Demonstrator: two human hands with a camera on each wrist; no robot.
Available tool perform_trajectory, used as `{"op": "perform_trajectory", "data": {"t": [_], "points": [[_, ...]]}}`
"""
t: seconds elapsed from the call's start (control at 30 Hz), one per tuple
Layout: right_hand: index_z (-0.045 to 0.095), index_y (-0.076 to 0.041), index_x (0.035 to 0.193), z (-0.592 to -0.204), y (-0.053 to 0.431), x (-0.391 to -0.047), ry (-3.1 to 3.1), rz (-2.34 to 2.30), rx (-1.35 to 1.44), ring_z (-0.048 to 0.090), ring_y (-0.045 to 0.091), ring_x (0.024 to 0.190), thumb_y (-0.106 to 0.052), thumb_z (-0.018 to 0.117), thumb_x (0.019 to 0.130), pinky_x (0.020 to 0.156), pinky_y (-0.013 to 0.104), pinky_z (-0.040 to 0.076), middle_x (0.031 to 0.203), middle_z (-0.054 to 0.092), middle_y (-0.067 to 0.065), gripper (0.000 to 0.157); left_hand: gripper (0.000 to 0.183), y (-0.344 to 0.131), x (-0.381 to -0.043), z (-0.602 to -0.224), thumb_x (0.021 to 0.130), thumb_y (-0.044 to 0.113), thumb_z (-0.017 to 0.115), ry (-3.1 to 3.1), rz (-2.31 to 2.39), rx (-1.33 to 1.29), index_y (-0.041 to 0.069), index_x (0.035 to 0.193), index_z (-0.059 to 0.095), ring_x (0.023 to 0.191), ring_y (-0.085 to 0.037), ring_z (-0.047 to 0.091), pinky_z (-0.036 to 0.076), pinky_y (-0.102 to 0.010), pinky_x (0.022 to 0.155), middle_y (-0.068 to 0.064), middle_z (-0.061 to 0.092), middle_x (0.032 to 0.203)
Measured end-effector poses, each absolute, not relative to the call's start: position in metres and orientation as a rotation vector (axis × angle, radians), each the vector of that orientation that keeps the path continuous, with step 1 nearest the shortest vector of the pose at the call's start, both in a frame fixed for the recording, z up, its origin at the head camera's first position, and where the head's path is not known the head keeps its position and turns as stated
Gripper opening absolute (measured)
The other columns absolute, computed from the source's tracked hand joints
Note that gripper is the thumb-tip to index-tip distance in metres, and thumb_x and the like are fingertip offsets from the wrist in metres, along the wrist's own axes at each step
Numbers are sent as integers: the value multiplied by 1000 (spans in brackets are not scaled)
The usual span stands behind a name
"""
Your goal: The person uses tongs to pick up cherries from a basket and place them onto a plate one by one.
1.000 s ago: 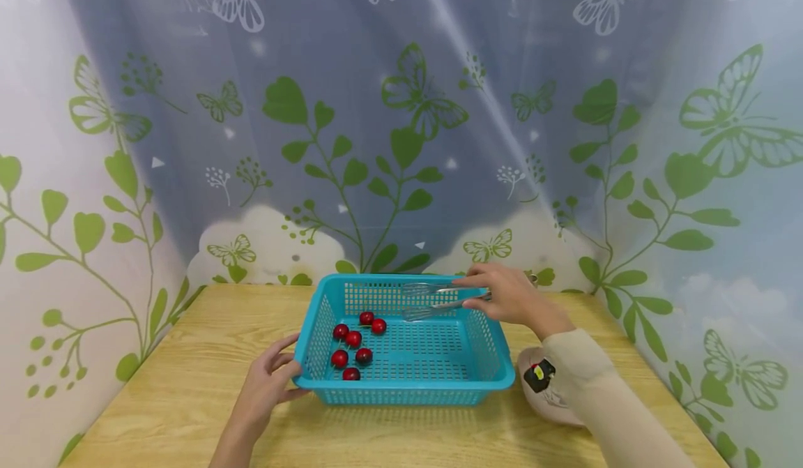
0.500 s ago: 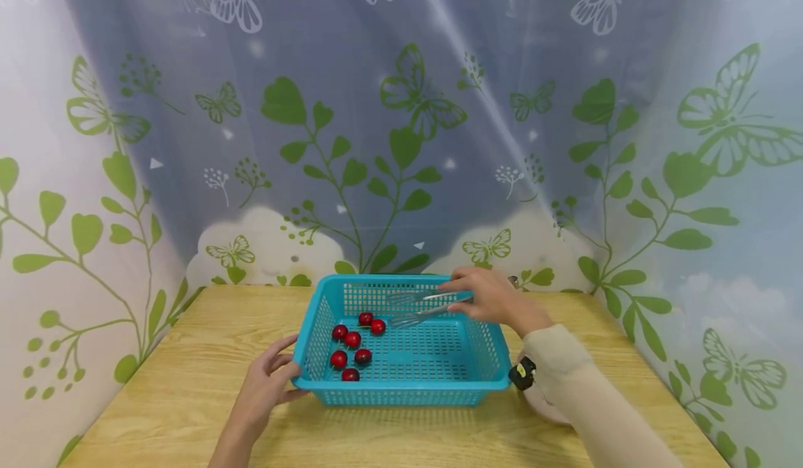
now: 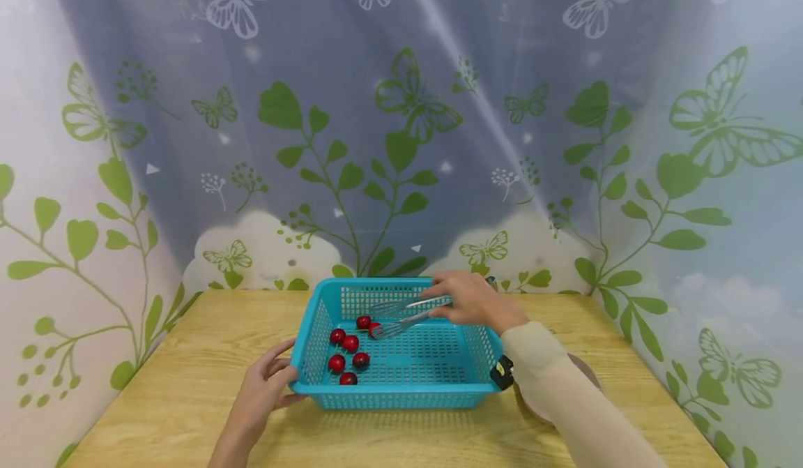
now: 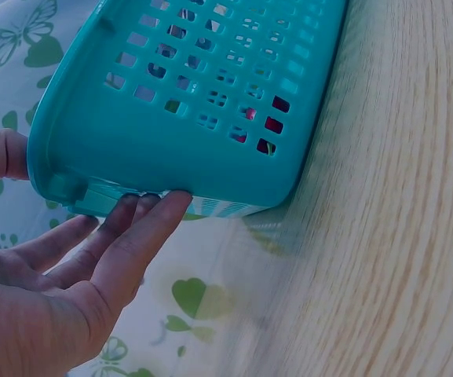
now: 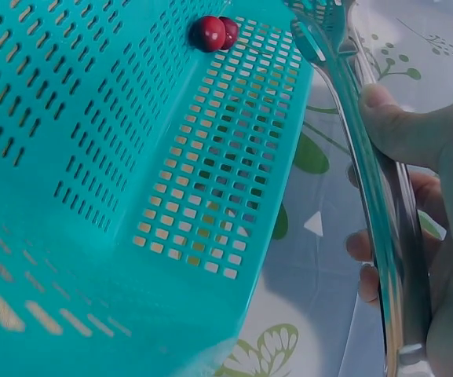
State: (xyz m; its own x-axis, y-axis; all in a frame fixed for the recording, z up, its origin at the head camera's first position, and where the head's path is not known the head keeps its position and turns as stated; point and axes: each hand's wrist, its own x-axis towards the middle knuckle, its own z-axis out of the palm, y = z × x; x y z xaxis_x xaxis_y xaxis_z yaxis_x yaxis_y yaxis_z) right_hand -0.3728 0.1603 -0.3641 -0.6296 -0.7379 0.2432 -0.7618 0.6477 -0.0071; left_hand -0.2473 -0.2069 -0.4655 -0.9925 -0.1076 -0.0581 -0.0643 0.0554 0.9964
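my right fingers [image 3: 442, 288] hold the tongs [image 5: 391, 251], which point down-left in the head view to a red cherry [image 3: 373, 330], while my left fingers [image 4: 136, 251] hold the basket [image 3: 401, 388].

A yellow-brown wooden table [image 3: 182, 377] had a big cloth [image 3: 326, 42] hanging up behind it and along both sides. The cloth was blue-gray in the middle and paler at the sides. It had green leaves [image 3: 280, 107], butterflies [image 3: 415, 102], little white triangles [image 3: 153, 169] and puffy white clouds [image 3: 260, 227] down low.
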Motion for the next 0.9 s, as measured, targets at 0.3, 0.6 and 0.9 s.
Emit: {"op": "perform_trajectory", "data": {"t": [0.3,0.6,0.9], "points": [[73,-24,131,-365,144,-382,-2683,161,1216,53,8,73,-34,75,93,52,19,35,110,70,1,39,63,-207,-247,-465,93,4,55,-2265,-2121,198,9,155,44,110,-30,71,67,-50,84,-24,64,134],[74,-26,129,-371,130,-386,-2740,199,1265,60,12,77,-31,75,94,50,18,33,108,72,2,36,63,-206,-246,-463,93,4,55,-2264,-2123,198,10,155,44,110,-31,71,67,-51,85,-25,64,133],[75,-27,127,-379,119,-392,-2810,225,1277,71,20,90,-30,74,94,46,21,20,141,66,8,33,63,-206,-247,-465,93,3,56,-2270,-2122,198,9,154,45,108,-29,71,68,-49,83,-25,63,133]]}}
